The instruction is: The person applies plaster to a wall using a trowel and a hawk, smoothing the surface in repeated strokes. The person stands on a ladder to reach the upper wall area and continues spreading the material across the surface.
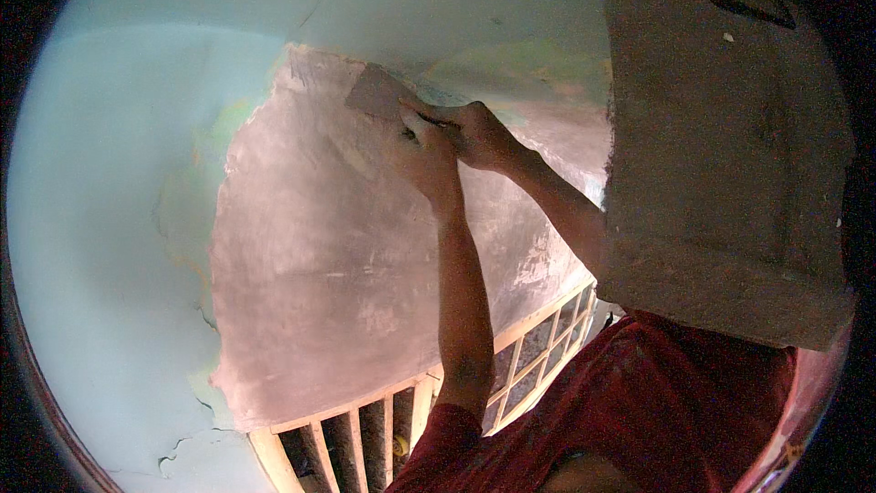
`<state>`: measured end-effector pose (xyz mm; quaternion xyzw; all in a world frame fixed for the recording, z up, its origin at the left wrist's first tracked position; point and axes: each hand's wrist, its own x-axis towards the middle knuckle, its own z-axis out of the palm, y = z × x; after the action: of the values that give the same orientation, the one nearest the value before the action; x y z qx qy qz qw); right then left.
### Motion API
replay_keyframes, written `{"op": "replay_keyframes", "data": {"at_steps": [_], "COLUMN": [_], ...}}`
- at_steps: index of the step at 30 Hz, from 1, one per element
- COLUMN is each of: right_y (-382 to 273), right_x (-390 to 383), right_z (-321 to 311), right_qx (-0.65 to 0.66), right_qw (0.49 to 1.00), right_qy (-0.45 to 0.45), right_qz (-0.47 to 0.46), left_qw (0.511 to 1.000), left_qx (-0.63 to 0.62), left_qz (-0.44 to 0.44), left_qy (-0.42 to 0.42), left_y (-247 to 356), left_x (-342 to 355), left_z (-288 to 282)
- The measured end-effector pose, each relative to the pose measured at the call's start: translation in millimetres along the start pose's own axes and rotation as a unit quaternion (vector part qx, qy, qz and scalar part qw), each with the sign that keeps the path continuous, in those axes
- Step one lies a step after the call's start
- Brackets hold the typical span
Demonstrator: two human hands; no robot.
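Observation:
A broad-bladed putty knife [376, 93] lies against the wall near the top of a large pinkish plaster patch [310, 246]. My right hand [484, 135] is closed around its handle. Beside it, my left hand [425, 162] grips the tool from below, close to where blade and handle meet. Both arms are raised, and the two hands touch or nearly touch. The fingers partly hide the handle. Smooth, slightly darker plaster surrounds the blade, and the patch's ragged edge runs just above it.
Pale blue-green paint [109, 219] surrounds the patch, cracked and peeling at lower left. Below stand cream wooden bars [356, 447] and a lattice frame [538, 351] with openings. A dark grey-brown plastered surface [721, 155] juts in at right, near my right forearm.

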<state>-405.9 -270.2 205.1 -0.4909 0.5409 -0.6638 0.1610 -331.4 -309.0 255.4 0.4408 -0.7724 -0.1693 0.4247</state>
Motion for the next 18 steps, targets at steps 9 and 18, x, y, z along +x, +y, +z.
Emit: {"op": "replay_keyframes", "data": {"at_steps": [9,18], "right_y": [19,40], "right_x": [-7,-19], "right_z": [2,-9], "right_qx": [-0.036,0.002], "right_qw": [0.999,0.994], "right_qy": [0.003,0.069], "right_qz": [-0.008,-0.079], "left_qw": [0.999,0.999], "left_qx": [-0.045,0.036], "left_qz": [-0.014,-0.01], "left_qy": [0.024,-0.023], "left_y": [-8,-27], "left_x": [-16,-16], "left_z": [7,25]}}
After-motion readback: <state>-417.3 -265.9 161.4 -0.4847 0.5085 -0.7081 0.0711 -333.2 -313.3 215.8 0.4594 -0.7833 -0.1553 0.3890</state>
